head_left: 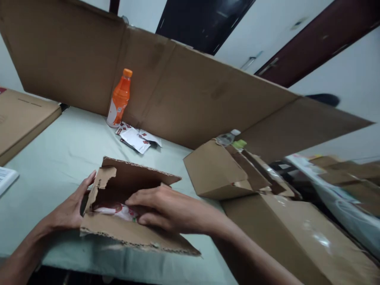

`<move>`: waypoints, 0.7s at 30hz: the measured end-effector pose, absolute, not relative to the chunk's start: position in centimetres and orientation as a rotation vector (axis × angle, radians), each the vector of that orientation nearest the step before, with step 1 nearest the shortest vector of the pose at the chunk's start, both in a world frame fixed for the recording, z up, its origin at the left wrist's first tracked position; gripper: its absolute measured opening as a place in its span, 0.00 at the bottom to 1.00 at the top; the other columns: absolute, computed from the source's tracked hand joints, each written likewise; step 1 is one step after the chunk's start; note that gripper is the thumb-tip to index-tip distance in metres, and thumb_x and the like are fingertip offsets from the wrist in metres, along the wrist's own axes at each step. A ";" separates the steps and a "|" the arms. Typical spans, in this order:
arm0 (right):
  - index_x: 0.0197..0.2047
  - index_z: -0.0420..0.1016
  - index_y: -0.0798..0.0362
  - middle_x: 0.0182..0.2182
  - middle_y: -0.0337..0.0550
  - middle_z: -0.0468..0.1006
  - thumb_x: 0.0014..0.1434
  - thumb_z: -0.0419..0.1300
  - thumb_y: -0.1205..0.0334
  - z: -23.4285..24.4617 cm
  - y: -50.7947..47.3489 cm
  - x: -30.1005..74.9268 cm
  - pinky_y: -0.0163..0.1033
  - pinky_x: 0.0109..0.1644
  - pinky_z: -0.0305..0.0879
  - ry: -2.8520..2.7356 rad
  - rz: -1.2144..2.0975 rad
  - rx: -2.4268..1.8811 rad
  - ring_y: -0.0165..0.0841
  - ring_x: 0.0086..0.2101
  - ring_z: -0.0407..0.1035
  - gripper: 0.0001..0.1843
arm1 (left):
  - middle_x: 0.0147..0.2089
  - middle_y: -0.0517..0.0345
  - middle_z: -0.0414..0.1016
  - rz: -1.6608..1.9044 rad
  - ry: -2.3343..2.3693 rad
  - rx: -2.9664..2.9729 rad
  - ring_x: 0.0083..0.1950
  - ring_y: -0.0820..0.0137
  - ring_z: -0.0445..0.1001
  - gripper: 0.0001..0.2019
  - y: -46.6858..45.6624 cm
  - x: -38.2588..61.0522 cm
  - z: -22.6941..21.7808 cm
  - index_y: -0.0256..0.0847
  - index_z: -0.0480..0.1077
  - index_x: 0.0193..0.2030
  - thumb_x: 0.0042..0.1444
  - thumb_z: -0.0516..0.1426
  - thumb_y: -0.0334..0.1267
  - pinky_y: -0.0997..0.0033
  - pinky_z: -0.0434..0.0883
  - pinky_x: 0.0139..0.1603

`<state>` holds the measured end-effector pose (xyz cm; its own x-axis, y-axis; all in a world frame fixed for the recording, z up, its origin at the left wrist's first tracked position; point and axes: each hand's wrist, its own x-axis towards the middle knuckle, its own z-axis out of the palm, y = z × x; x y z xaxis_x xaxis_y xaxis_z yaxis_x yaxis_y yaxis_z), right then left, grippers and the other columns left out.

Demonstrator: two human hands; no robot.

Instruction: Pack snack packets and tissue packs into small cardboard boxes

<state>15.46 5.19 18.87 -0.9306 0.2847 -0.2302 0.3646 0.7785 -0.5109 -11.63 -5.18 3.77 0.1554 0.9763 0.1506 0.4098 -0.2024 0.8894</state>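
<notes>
A small torn cardboard box (130,233) lies open near the table's front edge, with a white and red packet (118,210) inside. My left hand (74,204) rests against the box's left side, its fingers pressed on the torn flap. My right hand (166,209) reaches into the box from the right, its fingers stretched over the packet and touching it. Whether the fingers grip the packet I cannot make out.
An orange drink bottle (119,99) stands at the back by a tall cardboard sheet (178,91). White and red packets (136,138) lie beside it. More cardboard boxes (219,170) and a clear bottle (227,138) crowd the right. A flat box (20,118) sits far left on the pale green table (56,158).
</notes>
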 end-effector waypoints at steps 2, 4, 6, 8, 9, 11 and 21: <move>0.60 0.79 0.52 0.54 0.51 0.84 0.63 0.66 0.67 17.6 5.3 14.0 0.41 0.49 0.70 2.702 -0.695 0.583 0.41 0.49 0.79 0.22 | 0.81 0.47 0.48 1.007 1.321 1.704 0.76 0.38 0.57 0.60 -5.2 -11.7 4.0 0.53 0.32 0.81 0.53 0.68 0.54 0.39 0.63 0.74; 0.55 0.82 0.52 0.48 0.49 0.86 0.63 0.64 0.67 16.1 5.6 12.8 0.39 0.44 0.68 2.646 -0.636 0.561 0.40 0.44 0.79 0.17 | 0.81 0.46 0.47 1.008 1.339 1.684 0.76 0.36 0.57 0.63 -5.3 -11.6 4.1 0.54 0.30 0.81 0.51 0.69 0.54 0.39 0.64 0.73; 0.46 0.84 0.53 0.39 0.46 0.87 0.63 0.61 0.70 15.1 5.7 12.5 0.37 0.38 0.64 2.668 -0.622 0.563 0.36 0.36 0.78 0.12 | 0.82 0.46 0.45 1.013 1.343 1.651 0.76 0.36 0.58 0.63 -5.4 -11.4 4.0 0.55 0.30 0.81 0.51 0.70 0.52 0.41 0.67 0.72; 0.39 0.84 0.54 0.34 0.44 0.87 0.59 0.58 0.77 15.2 5.5 13.3 0.35 0.35 0.63 2.785 -0.662 0.620 0.32 0.32 0.77 0.15 | 0.82 0.46 0.44 1.039 1.338 1.620 0.75 0.37 0.61 0.62 -5.5 -11.2 3.8 0.56 0.30 0.81 0.52 0.70 0.50 0.42 0.68 0.71; 0.38 0.84 0.54 0.32 0.42 0.86 0.57 0.56 0.79 15.7 5.3 14.2 0.34 0.35 0.64 2.876 -0.716 0.650 0.31 0.31 0.77 0.17 | 0.82 0.46 0.44 1.045 1.316 1.615 0.74 0.38 0.62 0.62 -5.5 -11.2 3.6 0.56 0.30 0.81 0.51 0.70 0.49 0.42 0.69 0.71; 0.38 0.84 0.52 0.31 0.40 0.86 0.57 0.55 0.78 17.8 5.3 16.3 0.32 0.34 0.67 3.118 -0.842 0.707 0.29 0.29 0.77 0.18 | 0.81 0.44 0.45 1.060 1.252 1.609 0.72 0.39 0.65 0.63 -5.4 -11.2 3.3 0.57 0.29 0.80 0.51 0.70 0.47 0.40 0.71 0.69; 0.46 0.83 0.56 0.45 0.55 0.85 0.57 0.59 0.63 19.7 18.5 15.4 0.51 0.54 0.74 3.679 0.093 1.804 0.45 0.46 0.79 0.16 | 0.82 0.45 0.43 1.118 1.235 1.583 0.75 0.36 0.59 0.63 -5.3 -11.2 2.3 0.59 0.33 0.80 0.47 0.72 0.46 0.33 0.65 0.72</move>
